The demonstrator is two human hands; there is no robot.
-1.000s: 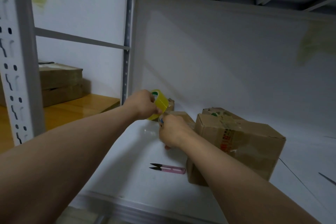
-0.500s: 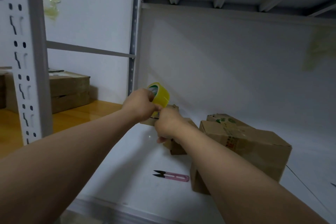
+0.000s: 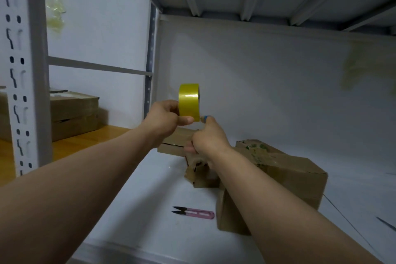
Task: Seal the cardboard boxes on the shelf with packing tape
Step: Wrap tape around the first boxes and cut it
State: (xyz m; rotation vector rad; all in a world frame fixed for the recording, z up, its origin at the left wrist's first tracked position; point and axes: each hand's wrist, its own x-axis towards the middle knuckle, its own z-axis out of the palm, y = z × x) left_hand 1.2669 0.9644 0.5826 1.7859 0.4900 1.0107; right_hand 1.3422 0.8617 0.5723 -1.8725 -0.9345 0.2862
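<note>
Left hand [image 3: 164, 118] grips tape roll [image 3: 189, 100]; right hand [image 3: 207, 138] fingers curled at roll's lower edge, grasp unclear.

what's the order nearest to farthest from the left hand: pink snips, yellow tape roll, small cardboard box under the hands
1. yellow tape roll, gripped in the left hand.
2. small cardboard box, just below that hand.
3. pink snips, lying on the shelf, toward the viewer.

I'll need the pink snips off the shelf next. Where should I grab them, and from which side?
Pinch the pink snips across their pink handle, coming from above. They lie flat on the shelf, black blades pointing left, and the cardboard box crowds the handle's right end.
</note>
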